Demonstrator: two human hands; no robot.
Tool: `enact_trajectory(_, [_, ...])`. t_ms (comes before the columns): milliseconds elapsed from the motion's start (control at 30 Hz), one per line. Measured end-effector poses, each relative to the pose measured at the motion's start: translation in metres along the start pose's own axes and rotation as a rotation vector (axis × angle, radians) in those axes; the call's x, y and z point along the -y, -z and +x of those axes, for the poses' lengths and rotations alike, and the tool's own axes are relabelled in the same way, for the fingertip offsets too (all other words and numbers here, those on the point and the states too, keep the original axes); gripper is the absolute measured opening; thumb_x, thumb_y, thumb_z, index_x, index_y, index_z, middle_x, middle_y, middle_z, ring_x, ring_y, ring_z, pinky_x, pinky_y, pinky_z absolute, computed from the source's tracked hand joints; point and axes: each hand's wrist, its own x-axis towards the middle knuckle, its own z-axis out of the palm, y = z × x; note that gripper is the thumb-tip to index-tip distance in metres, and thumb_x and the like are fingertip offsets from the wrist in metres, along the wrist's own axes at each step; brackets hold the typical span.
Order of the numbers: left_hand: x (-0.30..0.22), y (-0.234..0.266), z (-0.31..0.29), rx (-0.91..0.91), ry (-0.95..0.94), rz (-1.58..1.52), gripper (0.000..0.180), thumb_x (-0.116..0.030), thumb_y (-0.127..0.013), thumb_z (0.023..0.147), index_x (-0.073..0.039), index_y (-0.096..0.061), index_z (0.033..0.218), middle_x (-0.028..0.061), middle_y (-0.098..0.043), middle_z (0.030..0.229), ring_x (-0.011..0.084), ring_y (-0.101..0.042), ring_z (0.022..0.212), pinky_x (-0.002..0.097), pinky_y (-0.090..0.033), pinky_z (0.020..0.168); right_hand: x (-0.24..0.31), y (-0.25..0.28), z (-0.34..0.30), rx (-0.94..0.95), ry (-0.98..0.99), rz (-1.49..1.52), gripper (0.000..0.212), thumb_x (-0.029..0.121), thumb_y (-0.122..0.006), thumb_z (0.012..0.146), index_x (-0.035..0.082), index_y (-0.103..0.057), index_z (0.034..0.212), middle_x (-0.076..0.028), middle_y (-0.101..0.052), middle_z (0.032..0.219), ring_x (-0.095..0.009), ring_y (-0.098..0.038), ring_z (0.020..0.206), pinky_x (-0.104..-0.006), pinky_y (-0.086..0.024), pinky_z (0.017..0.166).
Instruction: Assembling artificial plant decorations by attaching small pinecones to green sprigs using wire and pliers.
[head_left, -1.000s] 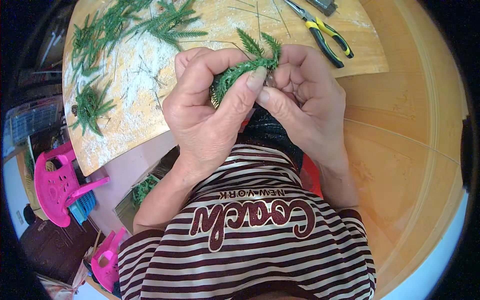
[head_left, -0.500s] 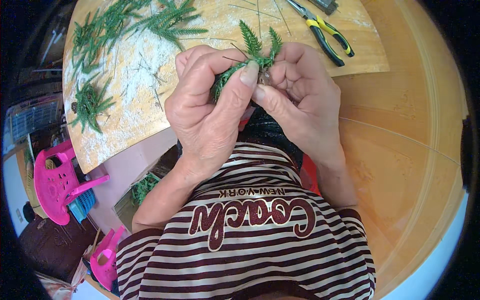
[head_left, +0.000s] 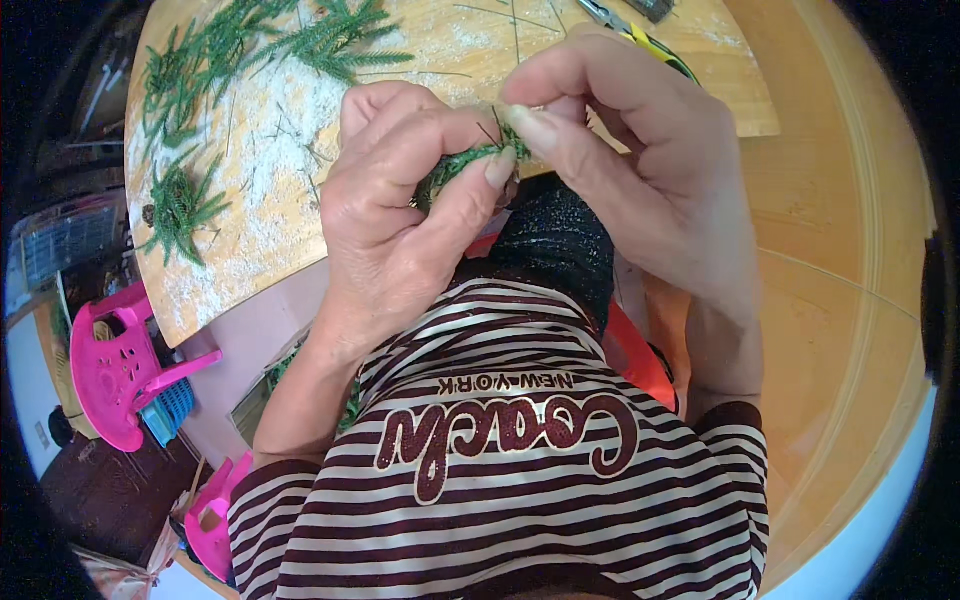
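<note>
My left hand (head_left: 415,170) is closed around a bunched green artificial pine sprig (head_left: 455,165), its thumb pressing on the near side. From the sprig a thin dark wire (head_left: 495,124) sticks up beside the left thumb. At that wire's upper end my right hand (head_left: 640,150) is closed in a pinch, thumb against index finger. The right fingers hide the sprig's far tips and most of what they grip. Both hands are held over my lap, by the table's near edge.
Several pine sprigs (head_left: 335,45) lie at the far left of the wooden table (head_left: 255,265), among white powder. One small sprig with a cone (head_left: 180,210) sits nearer. Yellow-and-black pliers (head_left: 655,48) are partly behind my right hand. Pink plastic chairs (head_left: 115,365) stand at left.
My right hand has risen and shifted right, its pinch moving from the sprig's base to the wire's end. The upright leafy tips are now out of sight. My left hand moved slightly left.
</note>
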Motion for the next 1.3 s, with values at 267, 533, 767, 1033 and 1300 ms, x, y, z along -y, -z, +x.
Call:
enact_trajectory(267, [0.003,0.005,0.002,0.09,0.028,-0.087,0.009,-0.005,-0.068,0.073,-0.003,-0.064,0.081,0.0018,-0.052,0.067,0.0184,-0.043,0.073,0.0305,-0.034,0.077,-0.003,0.004,0.005,0.211,-0.298,0.406,0.009,0.004,-0.059,0.087,-0.002,-0.057,0.093,0.002,-0.055,0.077,-0.002,-0.051,0.07,-0.0161,-0.04,0.061])
enact_trajectory(533, [0.005,0.007,0.006,0.161,0.026,-0.063,0.01,-0.005,-0.067,0.072,-0.003,-0.064,0.081,0.0018,-0.05,0.066,0.0193,-0.043,0.074,0.0312,-0.035,0.078,-0.005,-0.004,0.004,0.122,-0.393,0.568,0.008,0.006,-0.059,0.087,-0.001,-0.057,0.091,0.004,-0.053,0.075,0.0,-0.049,0.067,-0.0145,-0.038,0.058])
enact_trajectory(767, [0.005,0.006,0.006,0.15,0.062,-0.077,0.01,-0.006,-0.068,0.073,-0.003,-0.064,0.081,0.0015,-0.05,0.066,0.0193,-0.042,0.075,0.0312,-0.035,0.078,-0.011,-0.001,0.004,0.194,-0.279,0.413,0.007,0.006,-0.059,0.088,0.0,-0.057,0.087,0.005,-0.051,0.073,0.002,-0.043,0.064,-0.0151,-0.033,0.055])
enact_trajectory(1033, [0.011,0.01,0.009,0.193,0.156,-0.29,0.007,-0.005,-0.067,0.077,-0.002,-0.064,0.082,0.0,-0.053,0.069,0.0158,-0.045,0.076,0.0293,-0.037,0.076,-0.018,-0.008,-0.001,0.108,-0.031,0.32,0.006,0.005,-0.058,0.086,0.001,-0.055,0.083,0.003,-0.049,0.072,-0.003,-0.041,0.062,-0.0186,-0.032,0.053])
enact_trajectory(1300, [0.018,0.019,0.012,0.391,0.425,-0.771,0.011,-0.004,-0.066,0.079,0.003,-0.063,0.087,0.0032,-0.055,0.078,0.0104,-0.053,0.071,0.0225,-0.042,0.065,-0.022,-0.009,0.006,0.054,0.403,0.076,0.007,0.003,-0.06,0.08,0.001,-0.055,0.082,-0.006,-0.049,0.073,-0.018,-0.047,0.065,-0.028,-0.038,0.057])
